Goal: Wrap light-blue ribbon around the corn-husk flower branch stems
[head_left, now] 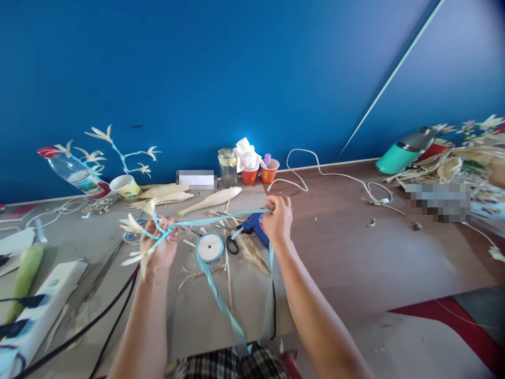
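My left hand [160, 246] is closed around the blue-wrapped stem of a branch of pale husk flowers [155, 231]. From that stem a light blue ribbon [221, 218] runs taut to my right hand [278, 218], which pinches it. Past my right hand the ribbon hangs down to my lap and loops back up to a ribbon spool [210, 247] lying on the table between my arms. Behind my right hand, partly hidden by it, lies a blue glue gun [254, 225]. Black scissor handles [232, 245] show beside the spool.
Dried corn husks [213, 200] and scraps lie about the table [335, 252]. At the back stand paper cups [270, 171], a jar [228, 167] and a cup [125, 186] with finished-looking flower stems. A power strip [47, 300] with black cords is at left; a green flask [402, 152] lies right.
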`<action>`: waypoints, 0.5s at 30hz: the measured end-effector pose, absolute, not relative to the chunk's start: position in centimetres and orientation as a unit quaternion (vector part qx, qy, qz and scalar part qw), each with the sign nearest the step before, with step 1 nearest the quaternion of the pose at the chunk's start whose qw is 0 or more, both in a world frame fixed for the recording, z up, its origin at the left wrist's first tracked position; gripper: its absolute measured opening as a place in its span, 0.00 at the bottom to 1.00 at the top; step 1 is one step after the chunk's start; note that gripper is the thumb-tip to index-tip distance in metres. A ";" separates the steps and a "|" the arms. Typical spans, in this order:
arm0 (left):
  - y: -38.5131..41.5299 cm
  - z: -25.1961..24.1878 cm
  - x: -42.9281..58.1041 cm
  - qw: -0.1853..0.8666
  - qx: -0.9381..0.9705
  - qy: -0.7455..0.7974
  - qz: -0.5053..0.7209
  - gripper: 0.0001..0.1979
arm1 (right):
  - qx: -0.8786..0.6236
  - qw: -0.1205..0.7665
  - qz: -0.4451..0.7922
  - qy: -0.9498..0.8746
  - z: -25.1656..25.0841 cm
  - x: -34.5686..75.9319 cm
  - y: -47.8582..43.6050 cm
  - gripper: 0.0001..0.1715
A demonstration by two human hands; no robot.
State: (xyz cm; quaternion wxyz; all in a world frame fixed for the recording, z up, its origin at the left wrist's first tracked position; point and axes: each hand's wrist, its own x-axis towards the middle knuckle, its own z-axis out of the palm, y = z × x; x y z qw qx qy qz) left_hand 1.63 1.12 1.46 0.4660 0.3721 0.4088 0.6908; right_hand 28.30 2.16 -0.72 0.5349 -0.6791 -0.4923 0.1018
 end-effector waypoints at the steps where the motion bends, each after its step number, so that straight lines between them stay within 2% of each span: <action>1: 1.3 1.3 1.4 0.410 0.362 0.425 0.722 0.15 | -0.679 0.561 0.114 -0.459 -0.5 28.6 2.2 0.12; 2: 1.6 1.1 1.1 0.347 0.355 0.452 0.741 0.15 | -0.666 0.581 0.148 -0.444 -0.2 28.9 2.0 0.12; 4: 1.8 0.6 0.8 0.213 0.332 0.496 0.774 0.15 | -0.577 0.573 0.302 -0.498 0.6 29.5 1.4 0.13; 5: 1.8 0.4 0.6 0.207 0.339 0.495 0.773 0.15 | -0.484 0.516 0.419 -0.569 1.1 29.7 1.0 0.15; 7: 1.6 0.2 0.6 0.236 0.359 0.503 0.750 0.14 | -0.236 0.304 0.606 -0.696 1.8 29.9 0.3 0.25; 8: 1.5 0.1 0.7 0.236 0.367 0.511 0.741 0.14 | -0.162 0.234 0.640 -0.714 2.0 29.8 0.2 0.30; 9: 1.3 0.0 0.8 0.229 0.386 0.516 0.730 0.14 | -0.155 0.222 0.647 -0.712 2.1 29.6 0.1 0.32; 10: 1.1 0.0 1.1 0.219 0.400 0.514 0.726 0.13 | -0.197 0.261 0.638 -0.697 1.9 29.1 0.2 0.31; 13: 0.4 -0.2 2.5 0.215 0.435 0.502 0.716 0.13 | -0.425 0.519 0.515 -0.533 0.9 27.0 0.8 0.21; 15: -0.1 -0.5 3.9 0.210 0.471 0.497 0.698 0.14 | -0.410 0.572 0.533 -0.470 0.2 25.3 0.9 0.17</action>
